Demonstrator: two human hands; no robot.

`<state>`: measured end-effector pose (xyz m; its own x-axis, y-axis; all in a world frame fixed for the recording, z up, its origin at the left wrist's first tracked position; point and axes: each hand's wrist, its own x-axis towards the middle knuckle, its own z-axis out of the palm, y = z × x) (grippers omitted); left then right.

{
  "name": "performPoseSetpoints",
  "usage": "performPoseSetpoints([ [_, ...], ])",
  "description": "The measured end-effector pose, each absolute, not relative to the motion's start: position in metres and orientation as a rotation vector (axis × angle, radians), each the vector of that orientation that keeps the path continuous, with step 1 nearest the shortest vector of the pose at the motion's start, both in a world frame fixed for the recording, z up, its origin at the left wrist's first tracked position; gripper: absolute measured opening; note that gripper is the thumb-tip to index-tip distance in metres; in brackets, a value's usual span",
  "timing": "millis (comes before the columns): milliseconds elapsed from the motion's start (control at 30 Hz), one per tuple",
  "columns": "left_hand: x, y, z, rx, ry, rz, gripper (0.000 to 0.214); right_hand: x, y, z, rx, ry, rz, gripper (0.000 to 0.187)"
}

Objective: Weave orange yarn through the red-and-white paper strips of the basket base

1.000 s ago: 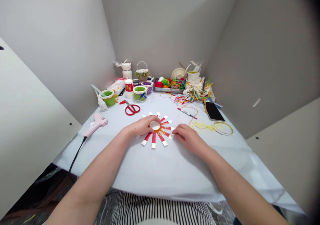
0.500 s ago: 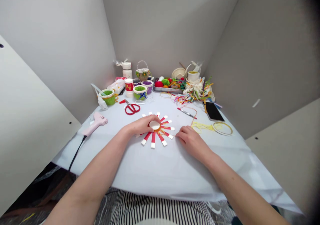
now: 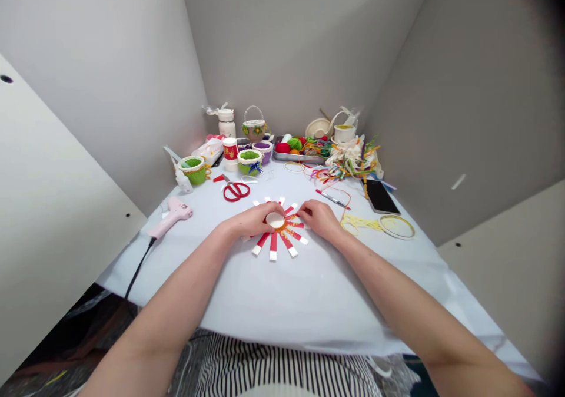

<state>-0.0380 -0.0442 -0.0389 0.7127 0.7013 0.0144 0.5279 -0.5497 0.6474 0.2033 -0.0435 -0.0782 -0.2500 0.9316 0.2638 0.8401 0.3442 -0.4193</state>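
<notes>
The person's left hand [image 3: 251,220] lies half-curved over the round white base of a cut paper cup [image 3: 275,221], with the fingers on the near side of the base and the hand not closed. The cup sits flat on the table, a little left of the middle, its red strips [image 3: 273,245] with white tips fanned out all round like a sunburst. The right hand [image 3: 318,220] has come in from the right, its fingertips [image 3: 302,209] drawn together at a strip on the far right of the fan. They touch it, but I can't tell how firmly they grip it.

A pale sheet [image 3: 318,308] covers the table. To the left of the fan lie red scissors [image 3: 235,191] and a pink glue gun [image 3: 172,215] with a black cord [image 3: 140,270] running off the near edge. To the right are a marker [image 3: 332,199], a black phone [image 3: 378,197], yellow thread [image 3: 359,225] and a thin round hoop [image 3: 396,227]. Along the far edge stand green-lined cups [image 3: 194,171], a red-and-gold cup [image 3: 230,155], a small basket [image 3: 253,129], a white bottle [image 3: 226,124], a metal tray [image 3: 300,158] of yarn and a heap of ribbons [image 3: 353,164].
</notes>
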Motion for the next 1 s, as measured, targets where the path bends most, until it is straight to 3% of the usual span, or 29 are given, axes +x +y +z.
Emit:
performPoseSetpoints([
  [200,-0.03,-0.047,-0.046,2.321,0.981,0.485,0.039,0.205,-0.048,-0.083,-1.522,-2.102,0.305,0.01],
  [333,-0.027,-0.044,-0.055,2.415,0.991,0.626,0.052,0.204,-0.049,-0.083,-1.515,-2.096,0.291,0.01],
  [1000,-0.045,-0.036,-0.044,2.357,0.94,0.352,0.048,0.226,-0.084,-0.061,-1.177,-2.196,0.45,0.016],
])
